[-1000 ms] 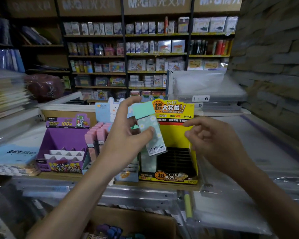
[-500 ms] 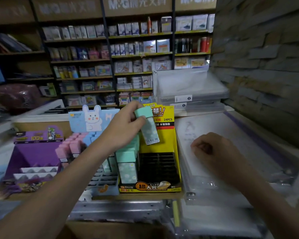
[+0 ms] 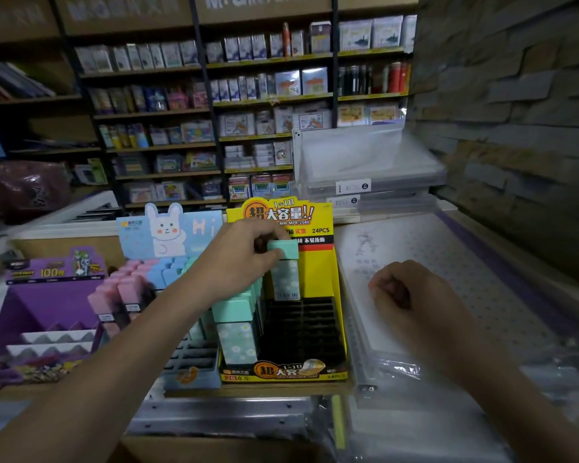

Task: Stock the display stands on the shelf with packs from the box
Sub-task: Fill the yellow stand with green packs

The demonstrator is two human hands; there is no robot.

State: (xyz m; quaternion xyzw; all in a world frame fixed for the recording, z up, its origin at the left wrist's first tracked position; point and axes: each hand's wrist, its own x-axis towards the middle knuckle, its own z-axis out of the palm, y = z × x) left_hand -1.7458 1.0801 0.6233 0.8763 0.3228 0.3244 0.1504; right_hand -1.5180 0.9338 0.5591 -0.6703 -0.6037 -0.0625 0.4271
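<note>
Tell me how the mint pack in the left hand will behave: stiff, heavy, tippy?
Probably stiff: the mint pack hangs straight from its cap in the left hand. Likely light: one pinch carries it. Tall and narrow, it may tip outside the yellow stand.

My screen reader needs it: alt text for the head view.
A left hand grips a mint-green pack upright by its cap over the yellow display stand; the right hand rests curled on clear folders beside it.

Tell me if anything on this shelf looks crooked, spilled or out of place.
Nothing looks spilled or damaged. The only loose item is the mint pack, held upright by the left hand over the yellow stand, whose black slots are mostly empty.
</note>
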